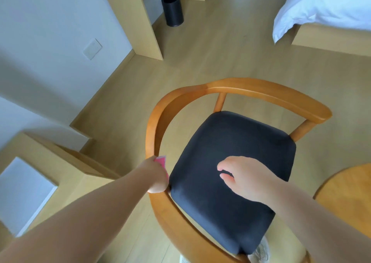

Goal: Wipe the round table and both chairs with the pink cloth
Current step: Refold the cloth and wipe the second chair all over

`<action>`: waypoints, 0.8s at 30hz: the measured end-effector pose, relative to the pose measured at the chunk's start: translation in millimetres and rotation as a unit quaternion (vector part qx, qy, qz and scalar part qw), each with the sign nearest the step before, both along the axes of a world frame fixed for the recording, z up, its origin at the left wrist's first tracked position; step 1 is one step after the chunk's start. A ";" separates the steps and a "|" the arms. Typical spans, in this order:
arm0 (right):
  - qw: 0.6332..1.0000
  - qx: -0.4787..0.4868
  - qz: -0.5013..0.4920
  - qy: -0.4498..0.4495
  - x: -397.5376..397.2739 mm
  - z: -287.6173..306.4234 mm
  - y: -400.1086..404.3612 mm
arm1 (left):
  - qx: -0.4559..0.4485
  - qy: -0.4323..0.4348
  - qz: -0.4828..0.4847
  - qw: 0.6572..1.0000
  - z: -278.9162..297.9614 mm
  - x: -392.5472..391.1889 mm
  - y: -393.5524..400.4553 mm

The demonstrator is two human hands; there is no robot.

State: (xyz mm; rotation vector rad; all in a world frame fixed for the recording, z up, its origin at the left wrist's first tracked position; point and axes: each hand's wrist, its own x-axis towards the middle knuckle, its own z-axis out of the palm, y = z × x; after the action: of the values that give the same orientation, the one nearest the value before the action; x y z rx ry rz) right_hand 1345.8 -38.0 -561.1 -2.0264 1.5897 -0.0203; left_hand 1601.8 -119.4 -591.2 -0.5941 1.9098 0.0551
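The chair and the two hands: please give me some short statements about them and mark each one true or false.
1. The left hand holds the pink cloth against the chair's wooden armrest. True.
2. The right hand grips the cloth. False: it is empty, fingers spread over the black seat cushion.
3. The seat cushion is white. False: it is black.
4. A black bin stands on the floor beyond the chair. True.
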 end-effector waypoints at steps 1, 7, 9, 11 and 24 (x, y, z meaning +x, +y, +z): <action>1.000 0.000 -0.005 0.010 0.2 9.9 11.1 | 0.006 0.037 0.014 0.999 6.7 3.4 10.8; 0.995 -0.006 -0.086 0.042 -5.5 85.7 55.9 | 0.060 0.265 0.331 0.903 69.1 3.6 48.0; 0.993 -0.012 -0.104 0.049 -1.1 111.7 61.5 | 0.059 0.332 0.436 0.834 96.3 0.2 55.1; 0.992 -0.020 -0.113 0.045 7.4 136.4 65.8 | 0.098 0.410 0.530 0.736 125.6 -0.1 64.9; 0.992 -0.046 -0.115 -0.033 -1.5 238.8 96.0 | 0.240 0.596 0.435 0.631 254.2 -44.4 121.9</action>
State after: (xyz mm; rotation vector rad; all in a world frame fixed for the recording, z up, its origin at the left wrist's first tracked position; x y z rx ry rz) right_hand 1344.3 57.9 -322.4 -1.8786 1.8010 -0.2491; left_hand 1557.5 2.5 -337.0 -1.2131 2.3792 1.9689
